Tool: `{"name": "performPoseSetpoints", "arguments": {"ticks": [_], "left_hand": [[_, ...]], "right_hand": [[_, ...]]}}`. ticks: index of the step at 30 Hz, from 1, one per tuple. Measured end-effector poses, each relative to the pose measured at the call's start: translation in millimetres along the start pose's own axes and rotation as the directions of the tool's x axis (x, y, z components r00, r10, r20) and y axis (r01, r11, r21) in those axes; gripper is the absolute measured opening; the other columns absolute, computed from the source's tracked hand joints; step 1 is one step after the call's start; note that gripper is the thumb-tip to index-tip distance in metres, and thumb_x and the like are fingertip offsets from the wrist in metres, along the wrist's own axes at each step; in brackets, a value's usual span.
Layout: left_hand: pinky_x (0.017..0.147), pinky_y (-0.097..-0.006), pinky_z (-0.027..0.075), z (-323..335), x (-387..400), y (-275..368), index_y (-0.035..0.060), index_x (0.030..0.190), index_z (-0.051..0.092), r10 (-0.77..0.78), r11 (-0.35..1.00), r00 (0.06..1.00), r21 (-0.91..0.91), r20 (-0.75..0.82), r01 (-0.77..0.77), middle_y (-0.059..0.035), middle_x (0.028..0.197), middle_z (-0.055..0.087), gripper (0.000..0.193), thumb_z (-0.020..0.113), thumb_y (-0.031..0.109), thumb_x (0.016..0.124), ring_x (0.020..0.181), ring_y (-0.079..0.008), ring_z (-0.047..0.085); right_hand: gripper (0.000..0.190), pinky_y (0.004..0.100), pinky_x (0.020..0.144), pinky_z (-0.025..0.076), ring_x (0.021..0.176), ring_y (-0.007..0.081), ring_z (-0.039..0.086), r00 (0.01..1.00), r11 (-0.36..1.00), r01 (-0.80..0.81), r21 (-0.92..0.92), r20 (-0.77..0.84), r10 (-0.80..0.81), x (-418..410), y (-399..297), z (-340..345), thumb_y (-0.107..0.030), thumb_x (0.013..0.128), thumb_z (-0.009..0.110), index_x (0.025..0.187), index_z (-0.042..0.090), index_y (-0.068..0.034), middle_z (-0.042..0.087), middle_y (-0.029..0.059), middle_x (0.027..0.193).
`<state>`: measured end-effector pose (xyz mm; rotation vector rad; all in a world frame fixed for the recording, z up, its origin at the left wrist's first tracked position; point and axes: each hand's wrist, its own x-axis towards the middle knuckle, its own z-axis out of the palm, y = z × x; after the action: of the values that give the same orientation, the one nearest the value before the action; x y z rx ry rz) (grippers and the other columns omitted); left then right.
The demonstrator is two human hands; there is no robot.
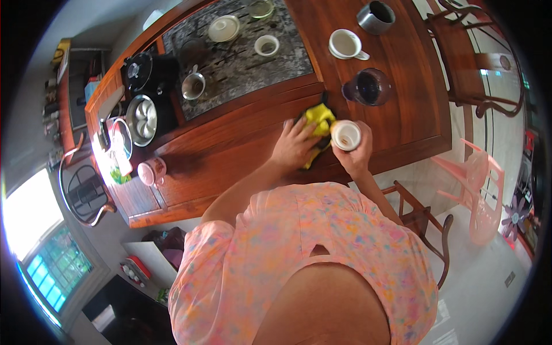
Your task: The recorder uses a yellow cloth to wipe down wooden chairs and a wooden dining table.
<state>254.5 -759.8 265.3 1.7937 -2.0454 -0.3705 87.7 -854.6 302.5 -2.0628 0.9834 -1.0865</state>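
My right hand (pixel 359 157) grips a small white cup (pixel 346 134), its round end turned up towards me, with a brownish mark inside. Beside it, my left hand (pixel 295 144) has its fingers on a bunched yellow and black cloth (pixel 320 120) at the near edge of the wooden tea table (pixel 241 151). The cloth reaches close to the cup's left side; whether they touch cannot be told. Beyond the right hand stand a dark purple glass vessel (pixel 371 87), a white mug (pixel 345 44) with a handle and a grey metal cup (pixel 376 18).
A dark stone tea tray (pixel 276 71) holds a white lid (pixel 224 28), a small white cup (pixel 267 45) and a strainer-like vessel (pixel 193 86). Left are a black kettle (pixel 140 71), a steel pot with cups (pixel 142 120) and a pink mug (pixel 152 171). Chairs surround the table, one pink plastic (pixel 478 185).
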Motion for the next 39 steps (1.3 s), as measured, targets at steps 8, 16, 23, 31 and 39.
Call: {"name": "performPoseSetpoints", "arguments": {"ticks": [8, 16, 23, 31, 39], "left_hand": [[0.096, -0.0473, 0.03, -17, -107, 4, 0.016, 0.103, 0.065, -0.059, 0.991, 0.998, -0.126, -0.035, 0.054, -0.0051, 0.126, 0.045, 0.038, 0.069, 0.027, 0.067, 0.12, -0.0259, 0.038], [0.101, -0.0462, 0.027, -44, -144, -10, 0.015, 0.107, 0.063, -0.087, 0.987, 0.994, -0.144, -0.069, 0.077, -0.0045, 0.122, 0.048, 0.044, 0.069, 0.022, 0.064, 0.121, -0.0254, 0.037], [0.102, -0.0495, 0.026, -46, -151, -24, 0.0143, 0.108, 0.062, -0.042, 0.992, 0.999, -0.123, -0.028, 0.038, -0.0045, 0.122, 0.048, 0.046, 0.068, 0.023, 0.064, 0.121, -0.0265, 0.037], [0.101, -0.0547, 0.024, -19, -69, -33, 0.0158, 0.111, 0.061, 0.081, 0.996, 0.993, -0.046, 0.083, -0.077, -0.0079, 0.128, 0.043, 0.044, 0.065, 0.032, 0.07, 0.127, -0.0294, 0.031], [0.099, -0.0562, 0.024, 6, -20, 36, 0.0124, 0.117, 0.056, 0.11, 0.994, 0.986, -0.029, 0.124, -0.107, -0.009, 0.132, 0.04, 0.048, 0.058, 0.037, 0.076, 0.126, -0.0323, 0.032]], "right_hand": [[0.054, 0.0426, 0.081, 0.043, 0.097, 0.0325, 0.054, 0.925, 0.949, 0.149, 0.277, 0.3, -0.233, 17, -57, 157, -0.02, 0.057, 0.077, 0.104, 0.053, -0.006, 0.056, 0.0126, 0.105], [0.06, 0.042, 0.084, 0.04, 0.102, 0.0311, 0.052, 0.799, 0.951, 0.163, 0.264, 0.529, -0.284, -21, -107, 255, -0.024, 0.06, 0.078, 0.109, 0.049, -0.005, 0.055, 0.013, 0.109], [0.086, 0.0426, 0.09, 0.038, 0.11, 0.0313, 0.047, 0.852, 0.96, 0.173, 0.221, 0.455, -0.258, -27, -99, 235, -0.038, 0.061, 0.078, 0.127, 0.037, -0.001, 0.049, 0.0146, 0.12], [0.052, 0.0432, 0.091, 0.038, 0.108, 0.0337, 0.048, 0.941, 0.993, 0.041, -0.114, 0.339, 0.0, -47, -38, 84, -0.019, 0.08, 0.06, 0.126, 0.044, -0.003, 0.054, 0.0151, 0.113], [0.053, 0.0422, 0.101, 0.033, 0.119, 0.037, 0.039, 0.849, 0.977, 0.137, -0.165, 0.528, -0.03, -87, 9, 1, -0.023, 0.082, 0.055, 0.128, 0.041, -0.001, 0.039, 0.0158, 0.134]]}}
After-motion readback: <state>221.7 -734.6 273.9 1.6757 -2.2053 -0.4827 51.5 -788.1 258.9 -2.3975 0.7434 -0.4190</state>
